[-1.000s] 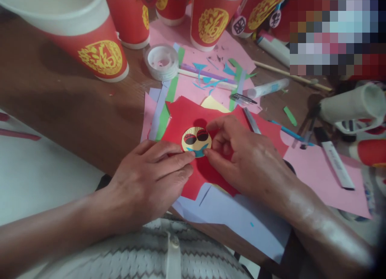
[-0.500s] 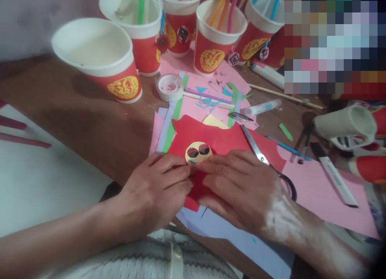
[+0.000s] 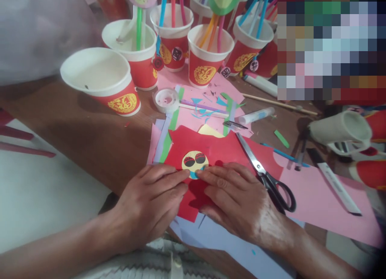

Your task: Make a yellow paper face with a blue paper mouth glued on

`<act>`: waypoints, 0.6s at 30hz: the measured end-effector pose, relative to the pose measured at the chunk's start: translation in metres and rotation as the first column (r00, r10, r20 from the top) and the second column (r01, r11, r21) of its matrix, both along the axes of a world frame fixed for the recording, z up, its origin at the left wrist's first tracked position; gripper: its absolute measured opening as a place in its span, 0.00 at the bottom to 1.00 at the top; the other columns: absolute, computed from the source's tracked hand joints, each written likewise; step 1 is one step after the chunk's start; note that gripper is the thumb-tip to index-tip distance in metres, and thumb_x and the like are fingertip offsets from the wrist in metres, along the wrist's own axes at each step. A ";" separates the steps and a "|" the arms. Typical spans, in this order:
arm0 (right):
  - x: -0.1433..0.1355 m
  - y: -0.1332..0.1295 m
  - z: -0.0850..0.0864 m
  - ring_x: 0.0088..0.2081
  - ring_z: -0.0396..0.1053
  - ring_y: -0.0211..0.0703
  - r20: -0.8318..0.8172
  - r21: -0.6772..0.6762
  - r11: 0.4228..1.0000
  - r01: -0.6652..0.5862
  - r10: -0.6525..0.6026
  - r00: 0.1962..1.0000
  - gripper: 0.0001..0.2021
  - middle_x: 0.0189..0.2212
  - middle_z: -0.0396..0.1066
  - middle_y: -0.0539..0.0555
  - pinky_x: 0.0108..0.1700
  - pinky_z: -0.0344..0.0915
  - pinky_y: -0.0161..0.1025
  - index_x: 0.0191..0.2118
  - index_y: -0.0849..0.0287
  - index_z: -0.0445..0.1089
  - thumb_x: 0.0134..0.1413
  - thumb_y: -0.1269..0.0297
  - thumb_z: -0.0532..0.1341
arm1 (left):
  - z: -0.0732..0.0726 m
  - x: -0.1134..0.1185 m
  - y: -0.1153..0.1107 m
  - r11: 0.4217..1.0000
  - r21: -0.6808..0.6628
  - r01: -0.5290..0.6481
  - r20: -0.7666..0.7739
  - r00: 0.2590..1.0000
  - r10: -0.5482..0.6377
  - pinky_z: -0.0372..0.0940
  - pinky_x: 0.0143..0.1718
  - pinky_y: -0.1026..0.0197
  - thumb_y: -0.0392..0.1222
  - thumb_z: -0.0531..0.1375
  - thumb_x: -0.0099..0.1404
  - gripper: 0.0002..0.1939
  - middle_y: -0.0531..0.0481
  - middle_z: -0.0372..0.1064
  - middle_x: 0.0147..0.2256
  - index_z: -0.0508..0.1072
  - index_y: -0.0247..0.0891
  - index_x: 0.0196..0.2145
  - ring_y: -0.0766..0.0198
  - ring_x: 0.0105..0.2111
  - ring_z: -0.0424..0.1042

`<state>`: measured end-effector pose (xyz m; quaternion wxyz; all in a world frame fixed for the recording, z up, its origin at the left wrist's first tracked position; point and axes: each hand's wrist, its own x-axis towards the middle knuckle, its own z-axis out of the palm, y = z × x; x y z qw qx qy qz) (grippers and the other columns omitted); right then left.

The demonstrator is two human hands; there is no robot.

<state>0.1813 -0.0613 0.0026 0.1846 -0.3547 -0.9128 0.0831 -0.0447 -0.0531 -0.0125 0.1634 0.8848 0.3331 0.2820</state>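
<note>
A round yellow paper face (image 3: pixel 195 159) with dark eyes lies on red paper (image 3: pixel 188 204), and blue paper shows at its lower edge. My left hand (image 3: pixel 150 198) rests palm down on the red paper, its fingertips touching the face's lower left edge. From the other side, my right hand (image 3: pixel 232 194) lies with fingers stretched out, the tips pressed on the blue part. Neither hand grips anything I can see. Black-handled scissors (image 3: pixel 261 168) lie just beyond my right hand on the red paper.
Red-and-white paper cups (image 3: pixel 99 79), several with straws, stand at the back. A tape roll (image 3: pixel 165 100), a glue stick (image 3: pixel 256 116), a marker (image 3: pixel 334 182) and a white mug (image 3: pixel 343 130) lie around pink paper (image 3: pixel 310 182). Blue-violet paper (image 3: pixel 229 246) hangs near the front edge.
The view has tilted up, so the table things appear lower. My right fingers have shifted a little, baring more of the blue part and the scissors' handles.
</note>
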 end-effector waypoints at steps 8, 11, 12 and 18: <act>0.003 0.001 0.000 0.44 0.73 0.50 -0.011 0.022 0.996 0.088 -0.088 0.996 0.05 0.43 0.76 0.56 0.45 0.66 0.48 0.35 0.60 0.71 0.53 0.64 0.62 | 0.000 0.004 0.001 1.000 -0.009 -0.023 0.026 0.999 0.023 0.68 0.41 0.55 0.28 0.57 0.57 0.10 0.46 0.75 0.41 0.73 0.35 0.37 0.59 0.40 0.70; 0.003 0.002 0.000 0.42 0.73 0.51 -0.044 0.016 0.993 0.116 -0.115 0.992 0.06 0.41 0.76 0.57 0.42 0.67 0.49 0.34 0.60 0.71 0.53 0.63 0.62 | 0.001 0.001 0.001 0.999 -0.038 -0.016 0.050 0.999 0.018 0.68 0.43 0.54 0.27 0.57 0.57 0.11 0.45 0.74 0.42 0.73 0.35 0.38 0.58 0.41 0.70; 0.003 0.003 0.000 0.42 0.73 0.51 -0.073 0.003 0.992 0.130 -0.129 0.989 0.06 0.40 0.77 0.58 0.41 0.68 0.48 0.34 0.61 0.71 0.53 0.63 0.62 | 0.001 -0.001 0.001 0.998 -0.063 -0.011 0.066 0.998 0.015 0.68 0.44 0.54 0.26 0.57 0.57 0.13 0.44 0.74 0.43 0.72 0.34 0.40 0.58 0.42 0.70; 0.007 0.001 -0.001 0.42 0.73 0.47 -0.234 -0.144 0.953 0.266 -0.294 0.927 0.05 0.38 0.76 0.58 0.41 0.70 0.44 0.38 0.58 0.70 0.54 0.69 0.59 | 0.010 -0.010 -0.003 0.973 -0.215 -0.087 0.259 0.955 0.142 0.69 0.42 0.60 0.22 0.54 0.57 0.17 0.43 0.69 0.46 0.71 0.36 0.41 0.61 0.43 0.70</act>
